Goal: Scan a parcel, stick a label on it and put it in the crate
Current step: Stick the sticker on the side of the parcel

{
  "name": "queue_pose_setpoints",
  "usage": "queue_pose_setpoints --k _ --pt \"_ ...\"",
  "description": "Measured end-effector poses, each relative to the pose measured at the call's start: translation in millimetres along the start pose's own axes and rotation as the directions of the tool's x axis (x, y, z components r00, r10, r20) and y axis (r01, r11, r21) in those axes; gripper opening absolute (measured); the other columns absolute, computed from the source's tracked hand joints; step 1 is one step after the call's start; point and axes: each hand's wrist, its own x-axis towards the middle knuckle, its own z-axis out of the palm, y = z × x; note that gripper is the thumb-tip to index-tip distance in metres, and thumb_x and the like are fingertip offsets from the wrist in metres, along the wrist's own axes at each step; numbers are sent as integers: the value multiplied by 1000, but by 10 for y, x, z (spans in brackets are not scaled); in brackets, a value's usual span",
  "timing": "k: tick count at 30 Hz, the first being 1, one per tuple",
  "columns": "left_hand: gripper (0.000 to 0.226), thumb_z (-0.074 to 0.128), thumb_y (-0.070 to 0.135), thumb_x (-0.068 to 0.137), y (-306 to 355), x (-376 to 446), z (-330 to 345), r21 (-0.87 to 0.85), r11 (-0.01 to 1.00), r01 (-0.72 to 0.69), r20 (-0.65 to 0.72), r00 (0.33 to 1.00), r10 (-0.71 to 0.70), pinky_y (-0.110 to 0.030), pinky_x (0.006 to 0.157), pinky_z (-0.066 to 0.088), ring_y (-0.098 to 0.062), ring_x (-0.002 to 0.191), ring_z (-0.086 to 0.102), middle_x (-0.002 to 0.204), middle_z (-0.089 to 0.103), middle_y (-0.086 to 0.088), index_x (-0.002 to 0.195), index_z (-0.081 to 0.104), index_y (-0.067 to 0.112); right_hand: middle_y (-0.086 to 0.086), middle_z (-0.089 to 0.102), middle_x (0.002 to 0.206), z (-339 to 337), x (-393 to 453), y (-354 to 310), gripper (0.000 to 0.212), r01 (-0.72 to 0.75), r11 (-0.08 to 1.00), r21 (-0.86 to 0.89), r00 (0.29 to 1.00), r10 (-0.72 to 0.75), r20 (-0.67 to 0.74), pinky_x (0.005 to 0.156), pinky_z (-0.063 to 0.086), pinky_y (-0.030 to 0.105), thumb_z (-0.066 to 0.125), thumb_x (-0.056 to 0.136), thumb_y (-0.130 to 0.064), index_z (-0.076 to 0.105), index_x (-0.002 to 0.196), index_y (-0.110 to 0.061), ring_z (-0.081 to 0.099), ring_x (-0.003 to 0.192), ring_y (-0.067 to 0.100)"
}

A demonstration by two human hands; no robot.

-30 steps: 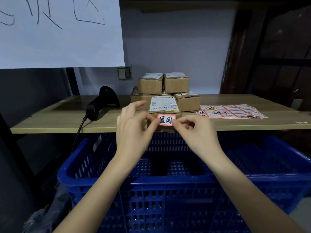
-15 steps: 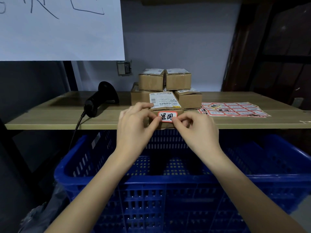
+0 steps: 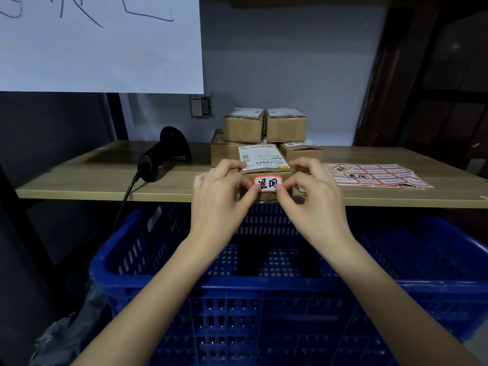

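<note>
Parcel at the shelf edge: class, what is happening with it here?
A person holds the parcel at the front edge of the wooden shelf. The left hand and right hand press a red-bordered label onto its front face. The blue crate waits below; the scanner lies aside.

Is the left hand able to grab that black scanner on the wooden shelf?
Probably yes. The black handheld scanner lies to the left of the left hand on the wooden shelf, with bare shelf between them. But that hand is busy holding the small cardboard parcel, so it must let go first.
</note>
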Motion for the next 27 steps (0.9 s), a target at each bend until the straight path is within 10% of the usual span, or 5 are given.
queue_pose_setpoints --k 27 --pt "17 68 24 78 74 26 7 10 1000 -24 -38 999 25 -36 76 45 -22 88 62 95 64 -2 83 55 14 4 51 84 -5 155 17 30 49 998 27 998 -50 41 68 43 34 74 71 -23 46 75 -14 52 82 25"
